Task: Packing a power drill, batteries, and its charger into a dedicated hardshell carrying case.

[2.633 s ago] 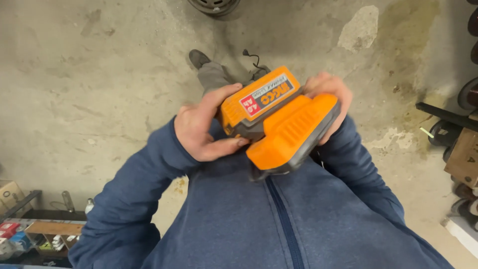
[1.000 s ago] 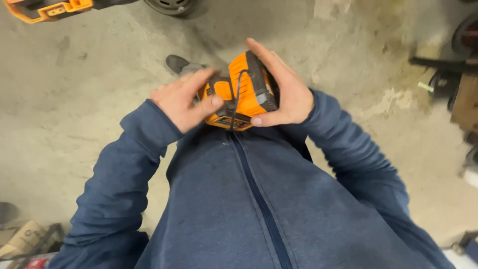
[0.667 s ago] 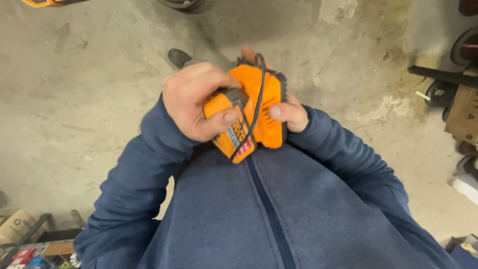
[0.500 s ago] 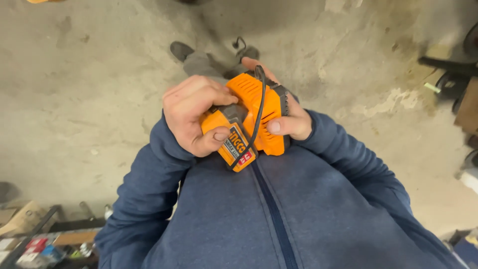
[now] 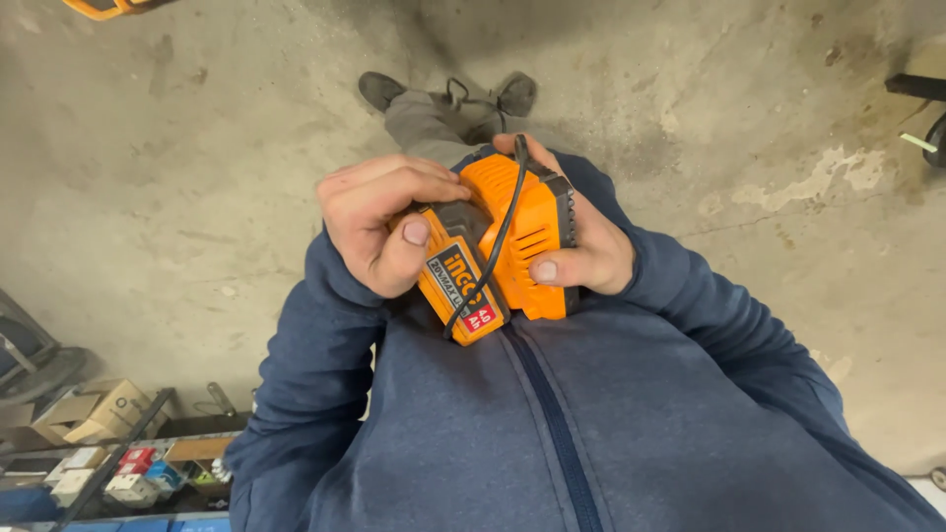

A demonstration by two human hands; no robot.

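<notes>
Against my chest I hold an orange and black tool battery [image 5: 455, 279] seated in an orange charger [image 5: 532, 232]. My left hand [image 5: 379, 222] wraps the battery's left side, thumb pressed on its labelled face. My right hand [image 5: 583, 251] grips the charger from the right, thumb on its vented side. A thin black cord [image 5: 493, 241] runs over the charger and across the battery's label. I wear a blue zip-up jacket [image 5: 532, 424].
Stained concrete floor [image 5: 177, 177] lies below, with my two dark shoes [image 5: 379, 91] ahead. An orange tool [image 5: 103, 8] shows at the top left edge. A shelf with small boxes [image 5: 108, 463] sits at the lower left. Dark metal parts [image 5: 916, 89] lie at the right edge.
The battery and charger were turned over in my hands from label-up to side-on. My left hand moved over the battery, and the cord now drapes across its face.
</notes>
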